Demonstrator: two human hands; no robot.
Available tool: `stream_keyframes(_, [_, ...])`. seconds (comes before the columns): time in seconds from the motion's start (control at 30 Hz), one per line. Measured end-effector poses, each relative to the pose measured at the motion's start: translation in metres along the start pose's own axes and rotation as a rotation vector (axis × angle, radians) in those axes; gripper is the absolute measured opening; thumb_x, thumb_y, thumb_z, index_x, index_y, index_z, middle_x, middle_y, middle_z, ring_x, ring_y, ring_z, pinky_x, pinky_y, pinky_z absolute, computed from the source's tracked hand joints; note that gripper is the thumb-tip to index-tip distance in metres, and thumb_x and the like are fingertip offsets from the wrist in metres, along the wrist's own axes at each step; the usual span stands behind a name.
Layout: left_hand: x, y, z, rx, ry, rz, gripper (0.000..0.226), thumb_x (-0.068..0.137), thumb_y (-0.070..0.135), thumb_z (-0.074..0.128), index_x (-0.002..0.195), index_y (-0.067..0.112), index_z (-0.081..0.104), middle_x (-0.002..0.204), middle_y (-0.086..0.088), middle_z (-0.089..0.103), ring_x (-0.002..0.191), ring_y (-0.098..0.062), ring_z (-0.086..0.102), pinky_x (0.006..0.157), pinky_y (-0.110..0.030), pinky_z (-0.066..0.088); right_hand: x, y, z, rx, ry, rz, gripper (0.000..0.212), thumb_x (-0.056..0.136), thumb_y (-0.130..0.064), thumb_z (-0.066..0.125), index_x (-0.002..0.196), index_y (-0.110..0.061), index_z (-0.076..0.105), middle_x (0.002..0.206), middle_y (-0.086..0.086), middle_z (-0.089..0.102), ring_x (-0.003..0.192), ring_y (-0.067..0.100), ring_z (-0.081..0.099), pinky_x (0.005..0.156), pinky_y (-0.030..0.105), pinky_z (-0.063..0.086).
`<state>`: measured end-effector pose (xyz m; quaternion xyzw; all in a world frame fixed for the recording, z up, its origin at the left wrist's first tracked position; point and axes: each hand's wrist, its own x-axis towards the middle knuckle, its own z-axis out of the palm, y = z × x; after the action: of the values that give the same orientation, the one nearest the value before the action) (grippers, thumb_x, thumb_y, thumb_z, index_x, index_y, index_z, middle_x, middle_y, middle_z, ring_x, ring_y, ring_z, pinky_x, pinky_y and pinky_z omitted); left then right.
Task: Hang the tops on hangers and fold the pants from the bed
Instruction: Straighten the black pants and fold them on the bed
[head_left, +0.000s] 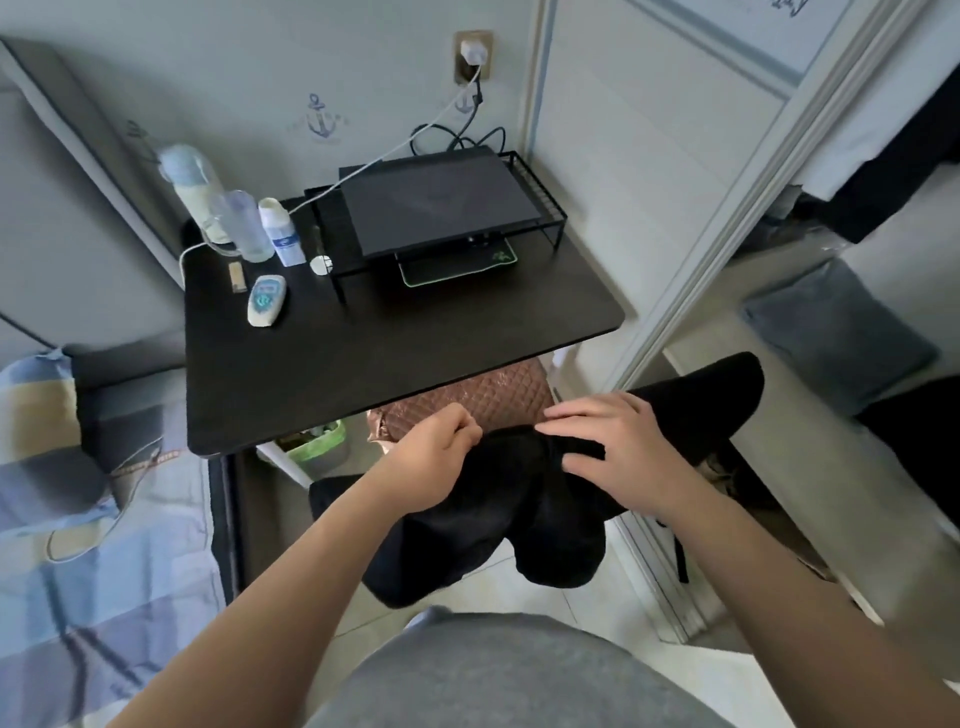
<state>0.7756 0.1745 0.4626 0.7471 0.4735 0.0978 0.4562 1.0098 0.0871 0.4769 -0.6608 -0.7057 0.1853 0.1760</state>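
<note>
- Both bare forearms reach forward from the lower corners and converge in front of the torso.
- The left grip (439, 457) is knuckles-up, its fingers curled in and pinching the top edge of the black garment (519, 509).
- The right grip (618, 447) lies palm-down over the same cloth, fingers stretched leftward, thumb beneath a fold.
- The two grips sit near each other, not touching.

The soft black garment (519, 509) hangs bunched in mid-air just before the counter's (363, 353) near edge, drooping in two lobes, one end stretching right.
</note>
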Motion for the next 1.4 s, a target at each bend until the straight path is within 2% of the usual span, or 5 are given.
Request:
stream_keyframes(0.27, [0.008,-0.024,-0.002,0.095,-0.189,0.16,0.024,0.097,0.051,0.054,0.117,0.04,0.059,0.111,0.018,0.06,0.103,0.0,0.057,0.091,-0.024,0.046,-0.022,-0.036,0.025,-0.126,0.415,0.068,0.016,0.084,-0.02,0.07,0.098,-0.015,0.076,0.093,-0.003,0.066,0.09,0.02,0.06,0.086,0.04,0.043])
stream_keyframes(0.53, [0.002,-0.03,-0.002,0.14,-0.131,0.194,0.018,0.099,0.051,0.05,0.114,0.044,0.056,0.106,0.016,0.057,0.097,0.0,0.055,0.079,-0.019,0.039,-0.033,-0.076,0.054,0.284,0.343,0.478,0.037,0.09,-0.024,0.071,0.119,-0.023,0.047,0.084,0.002,0.06,0.07,0.009,0.055,0.059,0.013,0.043])
stream_keyframes(0.8, [-0.02,-0.027,-0.007,0.119,-0.067,0.184,0.035,0.098,0.043,0.058,0.132,0.034,0.056,0.128,0.009,0.059,0.121,-0.01,0.053,0.106,-0.039,0.044,-0.013,-0.077,0.021,0.746,0.242,0.688,0.008,0.085,-0.014,0.075,0.088,-0.021,0.075,0.089,-0.006,0.072,0.098,0.013,0.066,0.071,0.019,0.044])
stream_keyframes(1.2, [-0.075,0.108,-0.056,-0.217,-0.104,0.534,0.061,0.095,0.015,0.069,0.149,0.02,0.04,0.148,0.008,0.05,0.14,-0.002,0.042,0.119,-0.03,0.032,-0.02,-0.165,-0.159,0.893,0.24,-0.003,0.021,0.071,-0.01,0.061,0.062,-0.024,0.073,0.07,-0.008,0.069,0.079,0.011,0.062,0.076,0.031,0.042])
stream_keyframes(1.4, [-0.097,0.196,-0.075,-0.157,0.143,0.606,0.019,0.096,0.024,0.067,0.116,0.025,0.066,0.111,0.015,0.073,0.108,-0.002,0.065,0.096,-0.031,0.05,-0.042,-0.209,-0.265,0.834,0.336,-0.313,0.035,0.09,0.005,0.057,0.071,-0.022,0.068,0.07,-0.008,0.063,0.068,0.006,0.055,0.069,0.024,0.039])
